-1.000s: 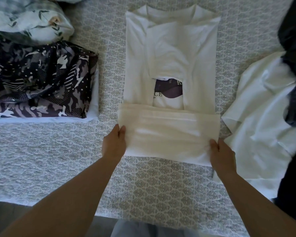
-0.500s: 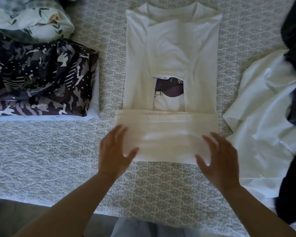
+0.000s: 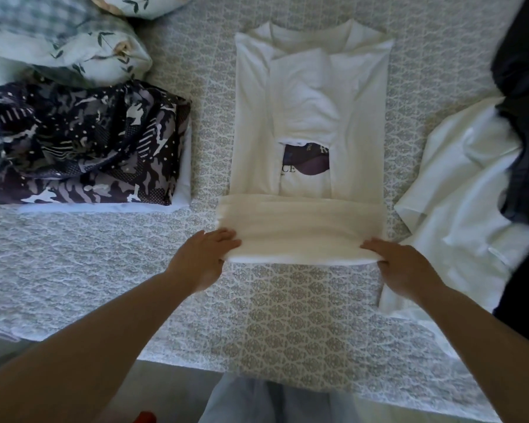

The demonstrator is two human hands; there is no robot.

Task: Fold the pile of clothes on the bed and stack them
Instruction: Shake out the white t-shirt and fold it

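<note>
White t-shirt (image 3: 310, 96) lies flat in the middle of the bed (image 3: 287, 315), sides and sleeves folded in over the chest, a dark purple print with lettering showing in the gap between the folded panels. Its bottom part is folded up into a thick band across the near end, and both hands sit at that band's near edge. Left hand (image 3: 200, 259) is at the band's left corner, fingers on top of the fabric, thumb at the edge below; it grips the fold. Right hand (image 3: 402, 265) is at the right corner, fingers laid across the top, thumb tucked at the fold's underside, pinching the edge. The hands are well apart, one at each end of the band. Left of the shirt, apart from it, a folded camo-print garment (image 3: 83, 145) sits on top of a folded white item (image 3: 184, 190) whose edges peek out along the near and right sides. Behind that stack are leaf-print pillows (image 3: 74, 44). Right of the shirt, an unfolded white garment (image 3: 458, 190) lies crumpled, with a dark garment (image 3: 522, 96) lying partly over its far side at the frame's right edge. The bed cover is grey with a white lattice pattern. The person's light trousers (image 3: 275, 401) show at the bottom edge.
</note>
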